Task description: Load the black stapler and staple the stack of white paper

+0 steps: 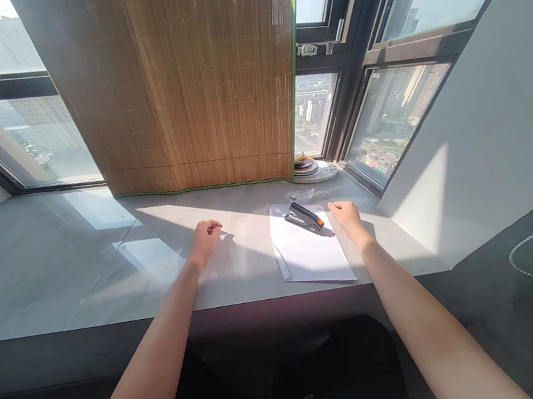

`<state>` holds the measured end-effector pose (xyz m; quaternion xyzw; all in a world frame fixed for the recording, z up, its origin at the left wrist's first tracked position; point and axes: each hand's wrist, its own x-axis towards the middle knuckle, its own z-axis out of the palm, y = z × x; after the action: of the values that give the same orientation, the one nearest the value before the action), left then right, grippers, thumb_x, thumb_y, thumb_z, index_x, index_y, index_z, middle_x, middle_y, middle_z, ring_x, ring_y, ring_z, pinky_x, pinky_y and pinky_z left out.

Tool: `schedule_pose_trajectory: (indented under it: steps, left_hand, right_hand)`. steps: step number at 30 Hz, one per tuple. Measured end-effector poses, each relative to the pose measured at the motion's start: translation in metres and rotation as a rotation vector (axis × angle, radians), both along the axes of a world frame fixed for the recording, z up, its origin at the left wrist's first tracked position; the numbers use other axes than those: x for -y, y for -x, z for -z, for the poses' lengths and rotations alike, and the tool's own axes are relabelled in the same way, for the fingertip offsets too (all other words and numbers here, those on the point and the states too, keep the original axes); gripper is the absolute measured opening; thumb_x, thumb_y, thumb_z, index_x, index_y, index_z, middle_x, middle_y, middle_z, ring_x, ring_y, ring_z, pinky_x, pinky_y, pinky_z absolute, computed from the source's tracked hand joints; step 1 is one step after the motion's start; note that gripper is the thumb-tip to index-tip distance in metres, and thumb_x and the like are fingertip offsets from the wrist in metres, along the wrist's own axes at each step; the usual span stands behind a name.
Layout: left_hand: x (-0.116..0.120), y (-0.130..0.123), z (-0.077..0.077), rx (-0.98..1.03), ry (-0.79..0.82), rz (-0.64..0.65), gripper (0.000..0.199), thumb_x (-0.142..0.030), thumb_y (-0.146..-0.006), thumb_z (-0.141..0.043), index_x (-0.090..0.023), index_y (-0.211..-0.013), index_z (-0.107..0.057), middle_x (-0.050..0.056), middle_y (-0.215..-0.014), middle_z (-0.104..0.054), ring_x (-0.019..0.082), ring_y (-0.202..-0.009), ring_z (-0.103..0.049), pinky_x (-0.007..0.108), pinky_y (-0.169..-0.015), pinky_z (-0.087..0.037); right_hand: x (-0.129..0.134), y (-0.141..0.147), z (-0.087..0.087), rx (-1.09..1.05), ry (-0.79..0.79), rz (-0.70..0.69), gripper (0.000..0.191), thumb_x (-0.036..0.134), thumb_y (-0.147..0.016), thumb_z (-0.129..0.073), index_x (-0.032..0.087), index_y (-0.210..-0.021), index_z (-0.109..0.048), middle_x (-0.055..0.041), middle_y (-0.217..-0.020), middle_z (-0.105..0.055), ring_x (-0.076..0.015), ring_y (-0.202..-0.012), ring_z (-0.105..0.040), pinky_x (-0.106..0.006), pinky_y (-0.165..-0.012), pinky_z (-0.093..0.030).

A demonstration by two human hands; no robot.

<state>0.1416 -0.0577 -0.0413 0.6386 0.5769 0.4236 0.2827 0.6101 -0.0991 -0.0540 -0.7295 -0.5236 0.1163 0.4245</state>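
A black stapler (304,218) with an orange tip lies on the upper part of a small stack of white paper (312,256) near the sill's front edge. My left hand (207,237) rests over the stone sill, left of the paper and apart from it, its fingers curled with nothing visible in them. Just right of the paper's upper right side is my right hand (347,216), closed; whatever its fingers may hold is hidden. A small clear item (303,195) lies behind the paper.
The pale stone windowsill (100,266) runs across the view. A bamboo blind (188,90) hangs down to its back part. Stacked plates or coils (315,169) sit at the window corner. A white wall (489,103) rises at the right, with a beaded cord (531,240) nearby.
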Motion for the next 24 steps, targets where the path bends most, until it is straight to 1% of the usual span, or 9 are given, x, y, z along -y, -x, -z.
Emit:
schedule_pose_trajectory:
  steps: [2, 4, 8, 17, 24]
  left_hand:
    - [0.000, 0.000, 0.001, 0.003, -0.001, 0.001, 0.018, -0.030, -0.088, -0.059, -0.023, -0.093, -0.075, 0.010, -0.123, -0.066, 0.024, -0.104, -0.069, 0.036, -0.091, -0.056]
    - [0.000, 0.000, 0.001, 0.006, -0.002, -0.002, 0.018, -0.032, -0.088, -0.059, -0.023, -0.093, -0.074, 0.010, -0.123, -0.067, 0.024, -0.105, -0.069, 0.036, -0.091, -0.056]
    - [0.000, 0.000, 0.002, 0.016, -0.004, -0.004, 0.019, -0.033, -0.089, -0.059, -0.023, -0.094, -0.073, 0.011, -0.123, -0.066, 0.024, -0.104, -0.068, 0.036, -0.089, -0.056]
    - [0.001, 0.000, 0.001, 0.002, -0.031, 0.006, 0.017, -0.031, -0.088, -0.060, -0.022, -0.092, -0.074, 0.010, -0.118, -0.065, 0.024, -0.100, -0.068, 0.039, -0.092, -0.055]
    - [0.004, -0.002, -0.003, -0.023, -0.025, 0.014, 0.017, -0.030, -0.090, -0.057, -0.023, -0.091, -0.072, 0.009, -0.118, -0.066, 0.023, -0.102, -0.068, 0.037, -0.094, -0.055]
  right_hand:
    - [-0.002, 0.003, 0.000, 0.091, 0.063, 0.033, 0.045, 0.035, -0.093, -0.054, 0.027, -0.062, -0.023, 0.0050, -0.061, -0.019, -0.0161, -0.060, -0.023, -0.032, -0.058, -0.021]
    - [-0.002, 0.006, -0.002, 0.126, 0.100, 0.038, 0.045, 0.035, -0.093, -0.054, 0.026, -0.061, -0.024, 0.0052, -0.060, -0.020, -0.0155, -0.059, -0.023, -0.031, -0.058, -0.020]
    - [0.000, 0.007, -0.004, 0.126, 0.114, 0.035, 0.045, 0.037, -0.094, -0.052, 0.025, -0.062, -0.023, 0.0053, -0.059, -0.021, -0.0150, -0.057, -0.023, -0.031, -0.057, -0.020]
    - [-0.002, 0.007, -0.004, 0.164, 0.142, 0.040, 0.046, 0.037, -0.095, -0.053, 0.026, -0.061, -0.024, 0.0051, -0.058, -0.021, -0.0153, -0.057, -0.025, -0.030, -0.057, -0.021]
    - [0.002, 0.013, -0.009, 0.179, 0.154, 0.040, 0.044, 0.027, -0.090, -0.057, 0.026, -0.058, -0.028, 0.0055, -0.059, -0.022, -0.0154, -0.060, -0.023, -0.031, -0.059, -0.020]
